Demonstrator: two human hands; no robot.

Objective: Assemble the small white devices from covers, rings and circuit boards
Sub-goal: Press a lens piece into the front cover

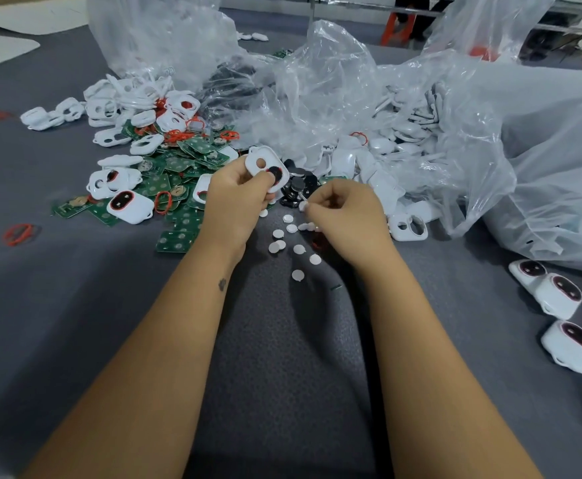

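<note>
Nearest us, our two bare forearms reach out over the grey cloth table (75, 305). At the near right edge lies a row of finished white devices (559, 295) with dark oval faces. Between our wrists a scatter of small white discs (298, 249) rests on the cloth, and a loose red ring (18, 234) lies well off to the left.

Our right hand (346, 216) has its fingers curled, pinching one small white disc (303, 206) at the fingertips. Our left hand (236, 198) grips a white cover (265, 164) between thumb and fingers, holding it tilted above the table; the cover has a round hole near its top and a dark piece seated in its lower opening. The two hands are close together but not touching.

Just beyond the hands sits a small heap of black round parts (298, 186). To the left spreads a pile of green circuit boards (175, 167) mixed with red rings and white covers (109, 108). Farther off, crumpled clear plastic bags (317, 98) hold more white covers, and one large bag (542, 160) fills the right side
</note>
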